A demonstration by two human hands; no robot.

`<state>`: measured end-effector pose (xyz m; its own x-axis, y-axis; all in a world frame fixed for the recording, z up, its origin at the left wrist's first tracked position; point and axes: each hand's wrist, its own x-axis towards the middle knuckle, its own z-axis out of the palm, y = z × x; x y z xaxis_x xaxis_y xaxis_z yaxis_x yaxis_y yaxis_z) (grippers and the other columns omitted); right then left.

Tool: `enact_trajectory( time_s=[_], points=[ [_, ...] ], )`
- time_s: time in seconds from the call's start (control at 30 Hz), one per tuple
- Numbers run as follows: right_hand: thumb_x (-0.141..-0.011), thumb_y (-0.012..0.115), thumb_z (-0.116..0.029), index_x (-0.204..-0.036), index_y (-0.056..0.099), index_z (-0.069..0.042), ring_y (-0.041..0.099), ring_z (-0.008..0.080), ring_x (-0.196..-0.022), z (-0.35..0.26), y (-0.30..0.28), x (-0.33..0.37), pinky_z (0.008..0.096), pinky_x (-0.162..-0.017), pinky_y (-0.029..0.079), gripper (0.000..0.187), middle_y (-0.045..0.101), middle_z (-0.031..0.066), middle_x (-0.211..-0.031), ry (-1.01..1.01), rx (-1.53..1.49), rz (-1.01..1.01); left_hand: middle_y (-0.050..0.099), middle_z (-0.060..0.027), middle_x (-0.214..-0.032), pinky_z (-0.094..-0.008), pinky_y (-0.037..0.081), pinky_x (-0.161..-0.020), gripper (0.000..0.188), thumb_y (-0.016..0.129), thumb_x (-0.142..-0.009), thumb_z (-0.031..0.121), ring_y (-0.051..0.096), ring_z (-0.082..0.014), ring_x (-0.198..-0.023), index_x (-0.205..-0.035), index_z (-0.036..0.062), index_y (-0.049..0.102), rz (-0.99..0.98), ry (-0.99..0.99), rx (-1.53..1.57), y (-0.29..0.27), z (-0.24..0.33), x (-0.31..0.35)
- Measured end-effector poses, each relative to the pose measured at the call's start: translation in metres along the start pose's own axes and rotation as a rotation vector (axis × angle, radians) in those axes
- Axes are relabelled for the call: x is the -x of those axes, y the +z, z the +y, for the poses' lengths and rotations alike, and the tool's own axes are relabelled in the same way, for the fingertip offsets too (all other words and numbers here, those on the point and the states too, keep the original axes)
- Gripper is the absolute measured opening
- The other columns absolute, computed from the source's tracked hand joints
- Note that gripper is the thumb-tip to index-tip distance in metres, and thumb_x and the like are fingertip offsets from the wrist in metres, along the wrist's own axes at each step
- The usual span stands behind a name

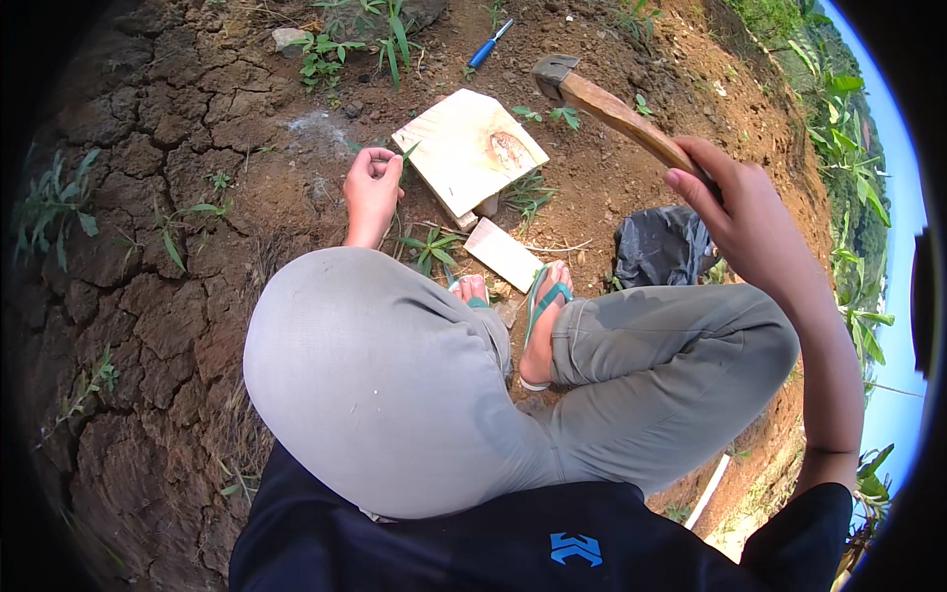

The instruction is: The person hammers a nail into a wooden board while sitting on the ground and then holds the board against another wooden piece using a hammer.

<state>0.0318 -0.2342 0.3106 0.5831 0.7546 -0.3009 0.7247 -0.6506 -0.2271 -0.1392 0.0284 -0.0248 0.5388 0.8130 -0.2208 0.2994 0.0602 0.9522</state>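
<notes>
My right hand (735,202) is wrapped round the wooden handle of a hammer (621,116), raised at the right with its metal head up and to the left. My left hand (371,194) is closed in a pinch beside the left corner of a pale wooden board (459,148). A thin green leaf tip shows by its fingertips; what they hold, if anything, I cannot make out. The board has a dark knot at its right and rests raised off the soil. A smaller wood piece (504,255) lies between the board and my feet.
A blue-handled tool (483,51) with a slim metal end lies on the soil beyond the board. A black plastic bag (664,247) sits at the right, near my knee. Cracked earth (148,197) spreads at the left, with small weeds (429,249) around. My sandalled feet (545,311) are close by.
</notes>
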Motion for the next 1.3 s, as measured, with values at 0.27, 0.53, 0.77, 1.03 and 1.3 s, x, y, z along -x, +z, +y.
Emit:
enact_trajectory(
  time_s=[0.27,0.53,0.77,1.03,1.3],
  points=[
    [-0.105,0.058,-0.032,-0.121,0.063,-0.004,0.064,0.0329,-0.07,-0.012,-0.007,-0.051,0.0458,-0.066,0.047,0.034,0.064,0.0175,-0.078,-0.322,0.293,-0.041,0.07,-0.0168,-0.116,-0.0301,0.057,-0.048,0.061,0.064,-0.101,0.037,0.072,-0.0184,-0.067,-0.143,-0.002,0.044,-0.327,-0.348,0.12,0.016,-0.035,0.019],
    [-0.103,0.06,-0.035,-0.119,0.063,-0.002,0.065,0.0309,-0.075,-0.023,-0.04,-0.049,0.0453,-0.07,0.047,0.036,0.065,0.0172,-0.081,-0.223,0.384,-0.146,0.07,-0.0162,-0.113,-0.031,0.06,-0.055,0.074,0.071,-0.097,0.023,0.073,-0.0184,-0.076,-0.154,-0.0043,0.033,-0.337,-0.258,0.122,0.032,-0.05,0.02],
    [-0.107,0.053,-0.04,-0.125,0.06,0.001,0.051,0.019,-0.069,-0.029,-0.035,-0.048,0.0383,-0.065,0.041,0.045,0.055,0.0112,-0.075,-0.223,0.023,0.024,0.068,-0.0182,-0.121,-0.0319,0.061,-0.059,0.073,0.067,-0.101,0.029,0.074,-0.0216,-0.079,-0.156,-0.0034,0.031,-0.344,-0.367,0.181,0.013,-0.067,0.019],
    [-0.102,0.057,-0.031,-0.116,0.068,0.002,0.065,0.0343,-0.075,-0.028,0.028,-0.049,0.0445,-0.072,0.049,0.037,0.066,0.021,-0.081,-0.247,-0.205,-0.014,0.066,-0.0104,-0.116,-0.028,0.054,-0.053,0.053,0.056,-0.104,0.043,0.065,-0.0136,-0.068,-0.14,0.0039,0.056,-0.385,-0.322,0.039,0.01,-0.02,0.024],
    [-0.104,0.059,-0.034,-0.123,0.063,0.0,0.058,0.0299,-0.068,0.024,-0.013,0.031,0.0415,-0.067,0.045,0.04,0.061,0.0182,-0.078,-0.17,-0.159,0.228,0.069,-0.0037,-0.085,-0.0242,0.04,-0.039,0.028,0.064,-0.101,0.026,0.053,-0.0076,-0.046,-0.118,0.0044,0.066,-0.37,-0.08,-0.129,-0.036,-0.006,-0.034]
  ],
)
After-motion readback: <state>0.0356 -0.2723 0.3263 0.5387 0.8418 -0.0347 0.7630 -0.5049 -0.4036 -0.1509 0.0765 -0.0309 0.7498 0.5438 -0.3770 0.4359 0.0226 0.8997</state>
